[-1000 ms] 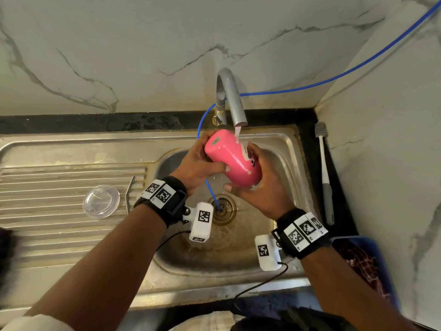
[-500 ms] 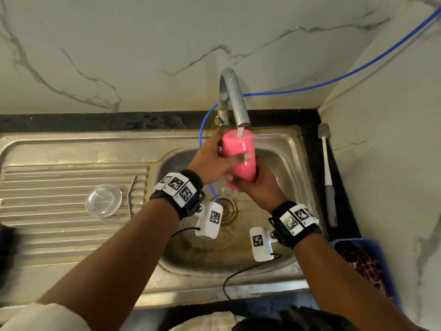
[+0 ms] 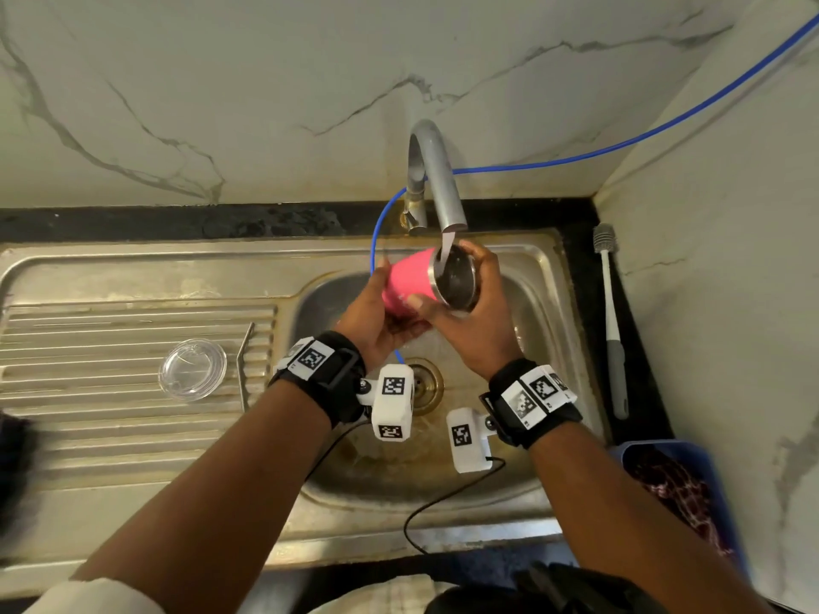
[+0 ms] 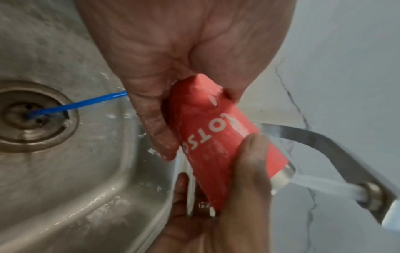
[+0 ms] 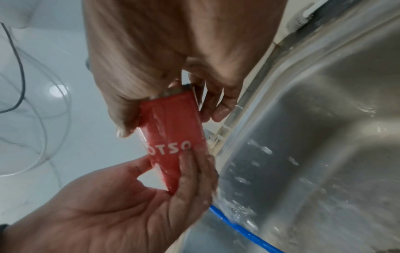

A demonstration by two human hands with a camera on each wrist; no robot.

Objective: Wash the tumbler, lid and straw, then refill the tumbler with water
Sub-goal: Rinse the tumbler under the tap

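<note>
The pink tumbler (image 3: 410, 281) hangs tilted over the sink basin (image 3: 545, 347), its steel mouth turned up and to the right. Water from the tap (image 3: 438, 179) hits the rim and runs into the mouth. My left hand (image 3: 370, 319) grips the base end, and my right hand (image 3: 472, 330) grips the body near the rim, thumb on the pink wall. In the left wrist view the tumbler (image 4: 216, 137) shows white lettering; in the right wrist view the tumbler (image 5: 173, 133) sits between both hands. The clear lid (image 3: 193, 370) and a thin metal straw (image 3: 243, 365) lie on the drainboard.
A blue tube (image 3: 620, 146) runs along the wall and down into the drain (image 3: 427, 385). A grey-handled bottle brush (image 3: 614, 325) lies on the dark counter right of the sink. A blue bin (image 3: 656, 454) stands at the front right corner.
Both hands have turned the tumbler under the tap. Its open mouth now faces up and right under the stream, where before only the pink outside took the water.
</note>
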